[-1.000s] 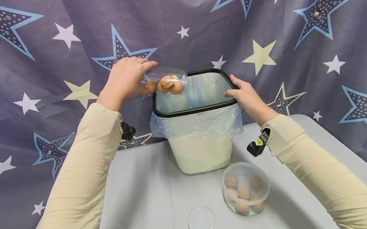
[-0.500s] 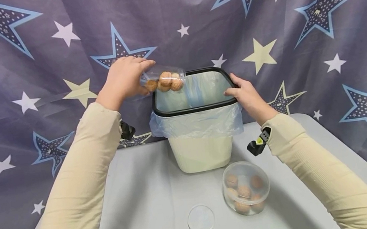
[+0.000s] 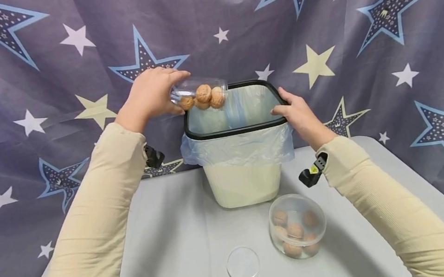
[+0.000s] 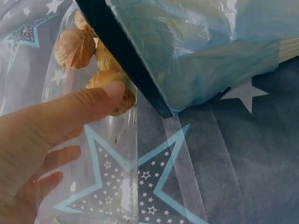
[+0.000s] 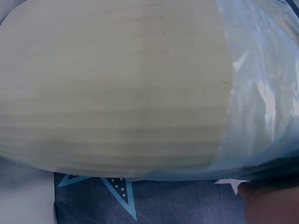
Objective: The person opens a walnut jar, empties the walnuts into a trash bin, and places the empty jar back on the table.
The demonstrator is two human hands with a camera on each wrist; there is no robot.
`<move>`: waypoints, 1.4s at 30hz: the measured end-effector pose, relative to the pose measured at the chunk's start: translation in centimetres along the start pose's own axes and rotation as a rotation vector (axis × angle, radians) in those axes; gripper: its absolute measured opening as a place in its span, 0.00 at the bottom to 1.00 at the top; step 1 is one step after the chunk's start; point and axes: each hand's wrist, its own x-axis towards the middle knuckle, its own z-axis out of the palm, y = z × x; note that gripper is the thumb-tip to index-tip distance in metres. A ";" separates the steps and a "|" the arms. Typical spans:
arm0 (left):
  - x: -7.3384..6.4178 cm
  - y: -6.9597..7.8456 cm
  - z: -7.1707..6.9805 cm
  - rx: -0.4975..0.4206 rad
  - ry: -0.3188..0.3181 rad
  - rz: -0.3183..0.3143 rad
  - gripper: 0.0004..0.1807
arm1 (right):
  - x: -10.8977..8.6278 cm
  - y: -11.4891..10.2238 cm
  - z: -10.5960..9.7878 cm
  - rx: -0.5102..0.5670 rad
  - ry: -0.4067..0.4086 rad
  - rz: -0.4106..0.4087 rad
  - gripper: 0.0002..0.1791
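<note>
Governing relation: the far end of the jar to the rim of the bin. From where I stand, the left hand (image 3: 150,94) grips the clear jar (image 3: 194,84) near its base, and the jar extends from those fingers toward the person's right. Its long axis lies close to level, crosswise to the person, the far end dipping only slightly toward the bin (image 3: 247,184). That end overlaps the rear left part of the black rim (image 3: 238,131) and appears to sit above it; how much overhangs the cavity I cannot tell. Walnuts (image 3: 203,93) lie along the jar's lower wall, so in my judgement the tilt of this axis governs whether they roll. Nearer hand: left, in direct contact. Left fingers: wrapped about the jar, spaced by its girth, thumb (image 4: 113,89) laid against the wall (the plastic makes thumb and nut look as if they meet). Right fingers: the right hand (image 3: 301,116) grips the opposite side of the rim, thumb at the inner edge, the others partly hidden, well apart from the jar. A bluish liner (image 3: 244,150) folds over the rim. Nearer the person, a round tub (image 3: 295,201) of further walnuts (image 3: 295,231) and a clear lid (image 3: 243,265) rest on the table (image 3: 167,267).
</note>
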 end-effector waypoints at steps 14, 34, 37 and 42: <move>-0.2 -0.1 -0.1 0.019 -0.010 -0.001 0.45 | 0.1 0.2 0.0 0.015 -0.006 -0.011 0.43; -0.2 0.0 -0.3 0.033 -0.022 0.008 0.46 | 0.1 0.3 0.0 0.000 -0.005 -0.009 0.43; -0.2 0.1 -0.4 0.041 -0.022 0.014 0.46 | 0.1 0.4 0.0 0.000 -0.003 -0.007 0.43; -0.2 0.3 -0.5 0.060 -0.026 0.005 0.46 | 0.1 0.2 0.0 -0.009 0.000 -0.008 0.43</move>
